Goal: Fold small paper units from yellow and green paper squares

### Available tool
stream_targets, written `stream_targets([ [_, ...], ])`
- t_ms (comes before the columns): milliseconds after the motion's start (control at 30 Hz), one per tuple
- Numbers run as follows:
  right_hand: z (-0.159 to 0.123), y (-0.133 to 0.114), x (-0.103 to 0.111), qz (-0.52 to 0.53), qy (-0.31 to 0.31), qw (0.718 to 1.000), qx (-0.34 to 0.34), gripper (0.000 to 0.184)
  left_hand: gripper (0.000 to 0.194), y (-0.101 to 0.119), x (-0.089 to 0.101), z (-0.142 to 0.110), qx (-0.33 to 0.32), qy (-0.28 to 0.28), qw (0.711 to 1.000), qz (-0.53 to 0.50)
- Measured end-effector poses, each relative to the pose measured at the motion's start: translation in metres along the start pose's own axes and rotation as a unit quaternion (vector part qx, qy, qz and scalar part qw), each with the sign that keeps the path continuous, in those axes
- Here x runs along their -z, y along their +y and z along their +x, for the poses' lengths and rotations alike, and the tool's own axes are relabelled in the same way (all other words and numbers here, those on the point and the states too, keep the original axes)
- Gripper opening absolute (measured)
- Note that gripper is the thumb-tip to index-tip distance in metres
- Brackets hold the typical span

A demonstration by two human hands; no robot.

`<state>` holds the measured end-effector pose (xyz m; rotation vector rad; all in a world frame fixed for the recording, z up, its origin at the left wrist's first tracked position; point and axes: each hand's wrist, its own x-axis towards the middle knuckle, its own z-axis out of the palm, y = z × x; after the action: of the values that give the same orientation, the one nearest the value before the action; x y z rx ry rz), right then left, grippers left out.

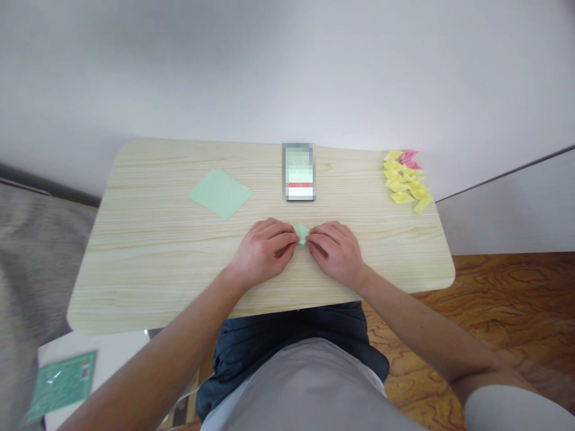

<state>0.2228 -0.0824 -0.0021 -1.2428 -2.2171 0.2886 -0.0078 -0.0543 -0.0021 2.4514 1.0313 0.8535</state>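
The left hand (263,250) and right hand (338,250) pinch the small paper (302,233) from either side; I'd keep pressure light, even.

Two bare arms are converging in front of me: the left forearm (175,338) is slanting toward half past one, the right forearm (431,323) toward ten. Both backs are facing up. The left hand (259,251) is aiming its fingertips near three o'clock, the right hand (340,251) near nine, each pinching, tips almost meeting.
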Motion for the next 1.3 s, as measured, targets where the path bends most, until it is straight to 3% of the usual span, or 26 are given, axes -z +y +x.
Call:
stream_targets([
  [467, 0.009, -0.006, 0.002, -0.067, -0.068, 0.995, -0.031, 0.028, 0.016, -0.002, -0.002, 0.0, 0.009, 0.002, 1.0, 0.001],
  [733, 0.01, -0.005, 0.003, -0.064, -0.066, 0.995, -0.026, 0.025, 0.008, 0.002, -0.001, -0.001, 0.062, 0.03, 0.997, 0.031],
  [1033, 0.014, 0.0, -0.002, 0.021, -0.029, 0.995, -0.095, 0.014, 0.011, 0.004, 0.001, 0.003, 0.109, 0.013, 0.993, 0.036],
  [1300, 0.033, -0.004, 0.007, -0.016, -0.1, 0.986, -0.132, 0.018, 0.008, 0.006, -0.002, 0.003, 0.156, 0.036, 0.986, 0.047],
])
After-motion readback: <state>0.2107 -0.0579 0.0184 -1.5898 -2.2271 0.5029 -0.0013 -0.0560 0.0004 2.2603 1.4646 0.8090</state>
